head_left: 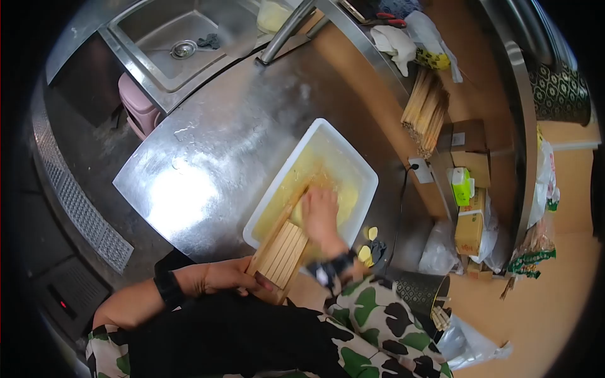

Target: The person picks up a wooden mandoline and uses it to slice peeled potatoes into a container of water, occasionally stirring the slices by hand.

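Observation:
A wooden board with lengthwise grooves (285,252) slants over the near left part of a white tub (257,220). My left hand (234,277) grips its lower end, fingers wrapped round the frame. My right hand (320,217) is over the upper part of the board, inside the tub, knuckles up; its fingers point down and what they hold, if anything, is hidden. Pale yellow slices (346,196) lie in cloudy liquid in the tub. Beside the tub's right corner, small yellow pieces (365,253) rest on the steel counter (214,145).
A steel sink (154,31) is at the upper left, with a pink bin (137,101) below it. Bundled sticks (426,110) lie on the right shelf. A dark cable (403,195) runs down to the counter. A patterned container (419,293) stands by my right elbow.

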`<state>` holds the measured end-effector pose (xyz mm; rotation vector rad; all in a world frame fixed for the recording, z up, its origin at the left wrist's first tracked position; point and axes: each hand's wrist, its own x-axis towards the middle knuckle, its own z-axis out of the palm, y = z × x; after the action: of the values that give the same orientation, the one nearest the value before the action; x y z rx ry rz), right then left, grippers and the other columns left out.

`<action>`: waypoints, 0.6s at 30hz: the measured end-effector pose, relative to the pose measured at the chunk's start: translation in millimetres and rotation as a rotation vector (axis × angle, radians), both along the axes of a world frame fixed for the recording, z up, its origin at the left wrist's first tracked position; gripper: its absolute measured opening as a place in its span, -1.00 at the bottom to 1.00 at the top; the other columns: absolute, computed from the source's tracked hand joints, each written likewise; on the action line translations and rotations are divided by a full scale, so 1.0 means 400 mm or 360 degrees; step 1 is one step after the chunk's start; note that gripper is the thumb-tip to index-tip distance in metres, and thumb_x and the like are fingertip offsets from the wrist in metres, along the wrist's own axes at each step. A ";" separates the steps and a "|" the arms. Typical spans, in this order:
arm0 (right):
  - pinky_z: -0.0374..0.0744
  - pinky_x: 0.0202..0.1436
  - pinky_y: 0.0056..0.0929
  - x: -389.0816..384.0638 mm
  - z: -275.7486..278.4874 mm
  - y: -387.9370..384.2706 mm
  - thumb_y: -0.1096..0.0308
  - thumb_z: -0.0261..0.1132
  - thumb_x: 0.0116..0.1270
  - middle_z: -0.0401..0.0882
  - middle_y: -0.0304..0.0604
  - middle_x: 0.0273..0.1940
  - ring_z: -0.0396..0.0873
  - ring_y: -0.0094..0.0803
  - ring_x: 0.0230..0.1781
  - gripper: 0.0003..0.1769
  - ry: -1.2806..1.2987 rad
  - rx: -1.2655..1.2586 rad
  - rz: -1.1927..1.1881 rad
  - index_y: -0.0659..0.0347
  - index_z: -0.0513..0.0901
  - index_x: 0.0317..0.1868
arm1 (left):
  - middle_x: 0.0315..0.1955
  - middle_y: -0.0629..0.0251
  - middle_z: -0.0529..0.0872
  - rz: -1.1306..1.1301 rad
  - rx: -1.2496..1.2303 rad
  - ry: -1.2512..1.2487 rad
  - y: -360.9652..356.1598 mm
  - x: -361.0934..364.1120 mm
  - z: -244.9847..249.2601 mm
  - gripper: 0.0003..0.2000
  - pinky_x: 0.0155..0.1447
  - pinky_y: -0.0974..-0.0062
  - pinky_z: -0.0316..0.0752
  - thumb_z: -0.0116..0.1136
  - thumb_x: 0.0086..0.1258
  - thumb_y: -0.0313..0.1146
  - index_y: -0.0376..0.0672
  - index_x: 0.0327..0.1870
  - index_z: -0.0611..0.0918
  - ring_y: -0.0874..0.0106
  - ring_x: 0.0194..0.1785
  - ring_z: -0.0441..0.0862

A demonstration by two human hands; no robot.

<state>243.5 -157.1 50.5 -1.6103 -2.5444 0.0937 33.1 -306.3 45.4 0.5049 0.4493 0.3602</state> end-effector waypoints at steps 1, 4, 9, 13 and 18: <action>0.34 -0.09 -0.01 -0.022 0.055 -0.074 0.37 0.14 0.29 0.42 0.08 -0.21 0.36 0.04 -0.16 -0.86 0.0050 -0.0084 0.0237 0.28 0.45 -0.24 | -0.04 0.40 0.60 0.0012 -0.0003 0.0003 0.001 0.000 0.001 -0.48 -0.27 0.91 0.41 0.12 0.30 -0.45 -0.17 0.30 0.29 0.71 0.02 0.52; 0.33 -0.08 -0.03 -0.031 0.034 -0.144 0.38 0.12 0.29 0.40 0.09 -0.19 0.34 0.05 -0.15 -0.87 -0.0190 0.0000 0.0392 0.28 0.44 -0.25 | -0.06 0.42 0.60 0.0060 -0.0050 0.0015 -0.003 -0.005 0.002 -0.52 -0.27 0.91 0.40 0.13 0.30 -0.45 -0.18 0.26 0.35 0.71 0.00 0.53; 0.33 -0.08 -0.02 0.000 -0.027 0.084 0.41 0.10 0.33 0.41 0.10 -0.22 0.35 0.05 -0.14 -0.91 0.0004 0.0032 -0.0030 0.26 0.47 -0.29 | -0.08 0.44 0.61 0.0108 -0.0021 -0.0022 -0.012 0.003 -0.005 -0.54 -0.26 0.90 0.40 0.15 0.30 -0.43 -0.17 0.22 0.37 0.73 0.00 0.52; 0.32 -0.06 -0.04 -0.018 0.051 -0.091 0.46 0.10 0.29 0.40 0.13 -0.24 0.33 0.08 -0.17 -0.93 0.0136 -0.0131 0.0506 0.30 0.45 -0.31 | -0.07 0.43 0.60 0.0089 -0.0005 0.0001 -0.013 -0.002 0.002 -0.54 -0.25 0.89 0.40 0.13 0.30 -0.44 -0.18 0.23 0.35 0.73 0.01 0.52; 0.31 -0.03 -0.04 0.014 -0.018 0.002 0.46 0.09 0.28 0.38 0.11 -0.25 0.31 0.10 -0.17 -0.91 0.0005 -0.0040 0.0285 0.33 0.45 -0.29 | -0.05 0.48 0.60 0.0064 -0.0006 0.0071 -0.015 0.002 -0.007 -0.52 -0.26 0.89 0.35 0.15 0.29 -0.38 -0.10 0.25 0.36 0.79 -0.02 0.48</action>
<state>249.2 -156.4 43.3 -1.3852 -2.6904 0.1458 34.0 -312.3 42.5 0.5017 0.5040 0.3874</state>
